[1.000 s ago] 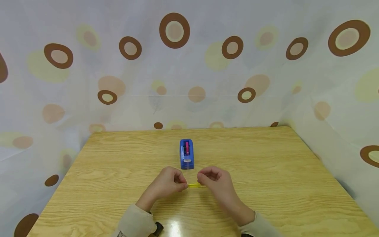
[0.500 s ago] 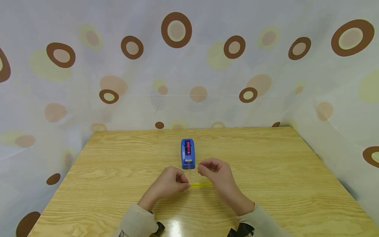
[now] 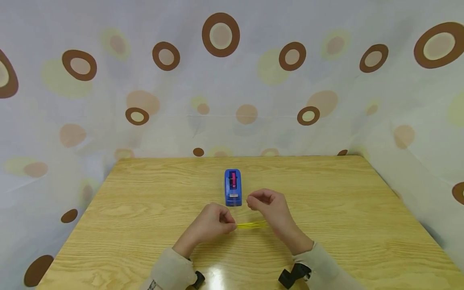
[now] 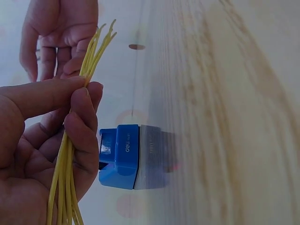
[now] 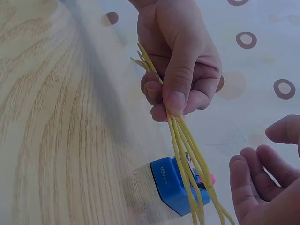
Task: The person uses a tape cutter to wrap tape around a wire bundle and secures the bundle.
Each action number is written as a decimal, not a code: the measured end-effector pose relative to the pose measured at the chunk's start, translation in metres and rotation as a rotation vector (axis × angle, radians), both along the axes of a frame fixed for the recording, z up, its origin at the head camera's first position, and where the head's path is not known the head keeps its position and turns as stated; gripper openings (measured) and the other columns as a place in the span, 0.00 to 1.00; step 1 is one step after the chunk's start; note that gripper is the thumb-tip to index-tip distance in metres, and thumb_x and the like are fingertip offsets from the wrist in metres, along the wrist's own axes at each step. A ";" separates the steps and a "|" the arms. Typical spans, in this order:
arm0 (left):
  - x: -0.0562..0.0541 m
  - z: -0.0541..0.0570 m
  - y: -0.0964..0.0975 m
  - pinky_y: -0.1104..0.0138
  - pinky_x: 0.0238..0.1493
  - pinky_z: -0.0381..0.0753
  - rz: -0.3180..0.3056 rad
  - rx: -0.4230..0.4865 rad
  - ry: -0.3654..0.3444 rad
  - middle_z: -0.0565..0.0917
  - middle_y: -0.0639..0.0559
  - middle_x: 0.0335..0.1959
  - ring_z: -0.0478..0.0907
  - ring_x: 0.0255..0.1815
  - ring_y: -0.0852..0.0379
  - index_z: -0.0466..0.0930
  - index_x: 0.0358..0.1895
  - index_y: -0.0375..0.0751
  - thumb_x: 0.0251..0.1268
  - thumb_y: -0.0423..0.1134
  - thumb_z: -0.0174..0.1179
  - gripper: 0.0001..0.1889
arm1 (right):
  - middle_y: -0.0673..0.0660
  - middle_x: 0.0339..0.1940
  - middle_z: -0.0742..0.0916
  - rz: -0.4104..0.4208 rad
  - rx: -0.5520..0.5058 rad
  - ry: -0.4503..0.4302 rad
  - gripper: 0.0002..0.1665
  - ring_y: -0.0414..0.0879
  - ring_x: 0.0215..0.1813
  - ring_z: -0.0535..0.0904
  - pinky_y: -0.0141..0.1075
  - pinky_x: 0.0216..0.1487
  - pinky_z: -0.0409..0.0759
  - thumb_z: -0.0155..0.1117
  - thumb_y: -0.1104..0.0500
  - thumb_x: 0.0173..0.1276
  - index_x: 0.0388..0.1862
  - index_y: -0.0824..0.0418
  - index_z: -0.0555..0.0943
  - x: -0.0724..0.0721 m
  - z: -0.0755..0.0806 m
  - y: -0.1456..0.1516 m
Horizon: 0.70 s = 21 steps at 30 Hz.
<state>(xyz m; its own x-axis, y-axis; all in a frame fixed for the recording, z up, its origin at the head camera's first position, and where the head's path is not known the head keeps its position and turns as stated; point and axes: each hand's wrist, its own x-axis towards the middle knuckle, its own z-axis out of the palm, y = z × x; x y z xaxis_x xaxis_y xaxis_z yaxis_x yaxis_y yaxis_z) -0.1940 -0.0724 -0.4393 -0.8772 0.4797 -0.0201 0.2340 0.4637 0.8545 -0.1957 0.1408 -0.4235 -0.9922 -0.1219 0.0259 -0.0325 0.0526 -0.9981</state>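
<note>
A bundle of thin yellow wires (image 3: 251,225) extends sideways from my left hand (image 3: 214,223) over the table. In the left wrist view my left thumb and fingers pinch the wires (image 4: 64,173) close to one end, with short ends sticking out past the fingertips. The longer strands fan out slightly, as the right wrist view shows. My right hand (image 3: 273,211) hovers beside the wires, fingers loosely bent and thumb apart from them, holding nothing; its wrist side overlaps the strands' far end in the head view. Beyond both hands stands a blue tape dispenser (image 3: 233,188) with a pink core.
The wood-grain table (image 3: 145,189) reaches back to a white curtain (image 3: 181,80) with brown and yellow circles, which also closes in both sides. Black straps with small devices (image 3: 295,274) sit at the wrists, below beige sleeves (image 3: 174,268).
My right hand has drawn back from the wires toward the far side, so more of their length shows. My left hand keeps its pinch. The whole view has shifted slightly.
</note>
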 end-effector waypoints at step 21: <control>0.000 0.001 -0.001 0.69 0.27 0.78 -0.010 0.007 0.009 0.83 0.57 0.26 0.78 0.25 0.61 0.86 0.27 0.42 0.59 0.32 0.69 0.05 | 0.58 0.37 0.86 0.217 0.182 -0.020 0.13 0.49 0.39 0.82 0.44 0.44 0.81 0.66 0.62 0.69 0.45 0.72 0.82 0.003 -0.003 0.004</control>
